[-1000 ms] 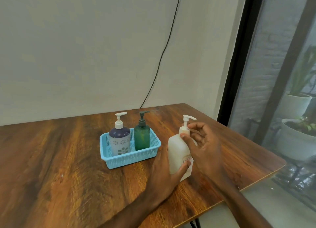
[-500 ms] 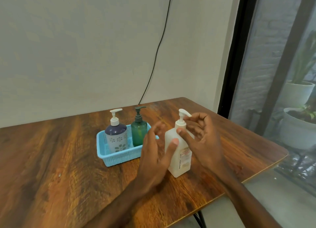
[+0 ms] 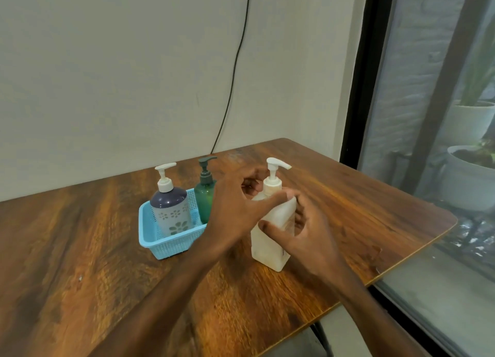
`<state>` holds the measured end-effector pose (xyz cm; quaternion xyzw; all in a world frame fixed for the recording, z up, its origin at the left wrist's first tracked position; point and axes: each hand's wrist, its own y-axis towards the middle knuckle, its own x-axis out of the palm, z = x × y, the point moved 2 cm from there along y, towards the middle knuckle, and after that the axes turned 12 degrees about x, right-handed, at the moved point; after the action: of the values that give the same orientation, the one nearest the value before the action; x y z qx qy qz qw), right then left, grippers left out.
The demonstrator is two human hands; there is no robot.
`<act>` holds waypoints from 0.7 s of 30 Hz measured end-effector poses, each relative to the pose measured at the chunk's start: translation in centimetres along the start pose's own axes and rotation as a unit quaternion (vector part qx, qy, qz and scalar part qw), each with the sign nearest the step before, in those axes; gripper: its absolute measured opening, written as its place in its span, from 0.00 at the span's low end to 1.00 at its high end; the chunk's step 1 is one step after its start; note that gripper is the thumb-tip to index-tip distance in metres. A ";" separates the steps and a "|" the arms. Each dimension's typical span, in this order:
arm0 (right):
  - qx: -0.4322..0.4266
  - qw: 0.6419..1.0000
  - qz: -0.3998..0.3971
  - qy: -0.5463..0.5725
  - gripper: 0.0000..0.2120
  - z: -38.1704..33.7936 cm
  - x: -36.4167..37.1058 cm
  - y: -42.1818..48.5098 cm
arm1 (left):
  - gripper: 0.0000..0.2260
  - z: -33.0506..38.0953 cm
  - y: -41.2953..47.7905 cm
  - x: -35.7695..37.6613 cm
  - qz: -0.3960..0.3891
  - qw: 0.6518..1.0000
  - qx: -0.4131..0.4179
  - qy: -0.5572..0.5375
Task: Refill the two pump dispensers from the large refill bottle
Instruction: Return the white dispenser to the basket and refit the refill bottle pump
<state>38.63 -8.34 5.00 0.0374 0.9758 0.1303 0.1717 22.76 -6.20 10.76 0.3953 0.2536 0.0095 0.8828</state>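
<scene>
- Right grip (image 3: 304, 238): thumb and fingers curled round the refill bottle (image 3: 263, 249), upright on the worktop (image 3: 80, 249).
- Left grip (image 3: 233, 212): clasps that bottle's shoulder, below the pump.
- Farther left: purple dispenser (image 3: 168, 209) and green dispenser (image 3: 204, 200) upright in the basket (image 3: 166, 245).

- The left hand (image 3: 235, 212) reaches the refill bottle (image 3: 263, 249) from its left side, at shoulder height.
- Its thumb lies across the front of the bottle's shoulder, just under the pump collar, and its fingers (image 3: 250, 186) curl behind the neck.
- The right hand (image 3: 305, 238) grips the bottle's body from the right, lower than the left hand.
- Its thumb presses the bottle's front face, and its fingers (image 3: 298, 214) wrap the far right side.
- The left forearm (image 3: 166, 297) runs in from below left of the bottle, and the right forearm (image 3: 369, 316) from below right.
- Both wrists are fairly straight.
</scene>
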 end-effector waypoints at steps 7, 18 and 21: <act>0.018 0.999 -0.042 0.029 0.32 0.4 -0.7 0.3 | 0.24 -1.1 1.0 -0.7 -0.080 0.993 -0.017 -0.081; 0.027 0.998 -0.056 0.024 0.32 0.2 -0.7 0.6 | 0.15 -0.7 1.4 0.7 -0.107 0.984 -0.039 -0.137; 0.034 0.997 -0.058 0.029 0.33 0.3 -0.8 0.5 | 0.29 -0.9 1.3 0.4 -0.058 0.996 -0.043 -0.050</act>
<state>39.49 -7.85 5.12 -0.0172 0.9848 0.0880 0.1490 22.87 -4.60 10.97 0.3413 0.2312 -0.0499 0.9097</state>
